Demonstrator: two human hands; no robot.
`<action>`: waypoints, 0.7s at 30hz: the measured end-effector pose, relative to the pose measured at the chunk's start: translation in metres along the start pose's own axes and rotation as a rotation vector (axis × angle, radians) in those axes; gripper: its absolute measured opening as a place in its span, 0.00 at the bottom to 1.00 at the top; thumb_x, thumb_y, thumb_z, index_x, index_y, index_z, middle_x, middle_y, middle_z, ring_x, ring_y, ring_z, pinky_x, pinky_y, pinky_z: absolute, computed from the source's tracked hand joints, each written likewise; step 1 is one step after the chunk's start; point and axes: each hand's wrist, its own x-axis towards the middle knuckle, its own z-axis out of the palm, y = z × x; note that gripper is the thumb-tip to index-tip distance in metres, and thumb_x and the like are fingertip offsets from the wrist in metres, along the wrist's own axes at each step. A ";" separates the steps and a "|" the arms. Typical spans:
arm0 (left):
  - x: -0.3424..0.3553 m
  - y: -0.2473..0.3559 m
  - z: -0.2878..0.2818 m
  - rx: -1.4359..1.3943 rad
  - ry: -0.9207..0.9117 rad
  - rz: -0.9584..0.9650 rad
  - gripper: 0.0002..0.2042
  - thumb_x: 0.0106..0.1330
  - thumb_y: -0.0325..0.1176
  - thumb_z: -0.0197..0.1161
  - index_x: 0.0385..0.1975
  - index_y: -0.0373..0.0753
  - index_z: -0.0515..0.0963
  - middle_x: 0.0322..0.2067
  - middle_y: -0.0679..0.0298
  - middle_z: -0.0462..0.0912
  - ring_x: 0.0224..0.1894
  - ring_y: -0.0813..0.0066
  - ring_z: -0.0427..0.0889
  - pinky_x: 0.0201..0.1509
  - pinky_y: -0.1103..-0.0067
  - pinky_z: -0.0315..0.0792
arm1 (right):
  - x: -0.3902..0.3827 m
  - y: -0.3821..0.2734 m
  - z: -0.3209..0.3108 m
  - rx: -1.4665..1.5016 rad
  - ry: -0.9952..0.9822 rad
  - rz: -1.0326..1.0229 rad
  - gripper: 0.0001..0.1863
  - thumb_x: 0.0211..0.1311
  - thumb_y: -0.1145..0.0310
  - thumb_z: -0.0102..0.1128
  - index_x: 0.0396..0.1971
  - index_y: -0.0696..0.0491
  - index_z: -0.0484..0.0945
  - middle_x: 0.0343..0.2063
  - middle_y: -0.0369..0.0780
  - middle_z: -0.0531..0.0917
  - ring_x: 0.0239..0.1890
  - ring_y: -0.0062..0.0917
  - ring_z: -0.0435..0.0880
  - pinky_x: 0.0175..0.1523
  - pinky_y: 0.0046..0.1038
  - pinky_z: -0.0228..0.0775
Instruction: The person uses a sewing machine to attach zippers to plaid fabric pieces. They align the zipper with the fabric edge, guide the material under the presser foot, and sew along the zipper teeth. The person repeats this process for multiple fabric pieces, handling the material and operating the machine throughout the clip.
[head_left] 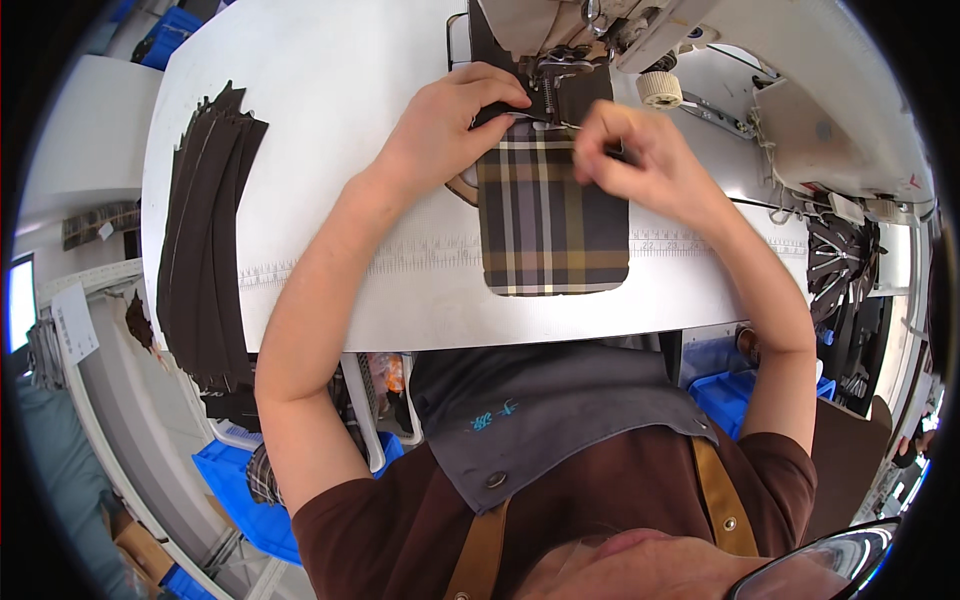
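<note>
A plaid fabric piece with rounded lower corners lies on the white sewing table, its upper edge under the presser foot of a sewing machine. Dark brown fabric runs along that edge and up behind the foot. My left hand pinches the brown fabric between thumb and fingers, just left of the foot. On the other side, my right hand is curled over the plaid piece's upper right part, slightly blurred. Something small and dark shows between its fingers, too unclear to name.
A stack of dark brown fabric strips hangs over the table's left edge. The machine head and a cream knob stand at the upper right. Blue bins sit below, and a dark bundle lies far right.
</note>
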 end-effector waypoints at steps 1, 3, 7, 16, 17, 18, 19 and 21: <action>-0.001 -0.001 0.002 0.010 0.012 0.025 0.09 0.58 0.27 0.60 0.39 0.38 0.78 0.41 0.63 0.78 0.43 0.64 0.79 0.47 0.75 0.73 | -0.016 -0.011 -0.001 0.071 -0.029 0.085 0.05 0.56 0.72 0.55 0.24 0.57 0.74 0.21 0.34 0.79 0.28 0.14 0.79 0.32 0.20 0.68; -0.005 -0.001 0.001 0.057 0.037 0.047 0.09 0.58 0.29 0.61 0.39 0.39 0.78 0.41 0.63 0.78 0.43 0.63 0.79 0.47 0.74 0.74 | -0.041 -0.025 -0.016 0.165 -0.314 0.348 0.05 0.56 0.71 0.58 0.26 0.57 0.76 0.19 0.34 0.79 0.23 0.15 0.79 0.27 0.20 0.67; -0.006 0.005 0.003 0.178 0.057 0.090 0.10 0.56 0.30 0.65 0.38 0.39 0.78 0.40 0.64 0.79 0.42 0.66 0.79 0.44 0.75 0.74 | -0.060 -0.028 -0.028 -0.281 -0.199 0.195 0.07 0.58 0.70 0.59 0.33 0.57 0.81 0.24 0.39 0.82 0.20 0.25 0.80 0.26 0.24 0.68; -0.002 0.001 0.018 0.439 0.199 0.324 0.08 0.55 0.32 0.65 0.32 0.40 0.77 0.34 0.66 0.78 0.34 0.66 0.79 0.37 0.75 0.76 | 0.011 0.031 0.010 -0.831 0.270 -0.461 0.12 0.52 0.74 0.60 0.39 0.55 0.81 0.43 0.39 0.81 0.41 0.32 0.76 0.46 0.30 0.70; -0.002 0.001 0.018 0.447 0.204 0.350 0.07 0.54 0.32 0.65 0.31 0.39 0.77 0.34 0.66 0.78 0.33 0.67 0.80 0.36 0.76 0.76 | 0.012 0.031 0.011 -0.908 0.290 -0.528 0.14 0.52 0.74 0.59 0.40 0.56 0.80 0.44 0.37 0.81 0.40 0.32 0.77 0.45 0.29 0.70; -0.002 0.001 0.019 0.428 0.216 0.336 0.06 0.55 0.31 0.65 0.30 0.39 0.77 0.32 0.66 0.78 0.33 0.67 0.79 0.36 0.76 0.75 | 0.011 0.031 0.009 -0.879 0.257 -0.520 0.13 0.52 0.73 0.60 0.40 0.56 0.80 0.44 0.38 0.81 0.41 0.32 0.77 0.46 0.29 0.71; -0.001 0.002 0.020 0.409 0.228 0.323 0.05 0.55 0.31 0.64 0.29 0.38 0.78 0.31 0.66 0.79 0.32 0.66 0.79 0.36 0.76 0.75 | 0.011 0.030 0.005 -0.850 0.224 -0.511 0.13 0.52 0.73 0.60 0.40 0.57 0.80 0.44 0.38 0.81 0.42 0.33 0.77 0.47 0.29 0.71; 0.001 0.003 0.019 0.272 0.234 0.214 0.04 0.55 0.30 0.63 0.27 0.37 0.79 0.29 0.65 0.79 0.31 0.66 0.79 0.35 0.76 0.74 | 0.006 0.027 0.001 -0.794 0.203 -0.489 0.14 0.52 0.70 0.61 0.40 0.58 0.79 0.45 0.40 0.80 0.45 0.33 0.77 0.50 0.30 0.70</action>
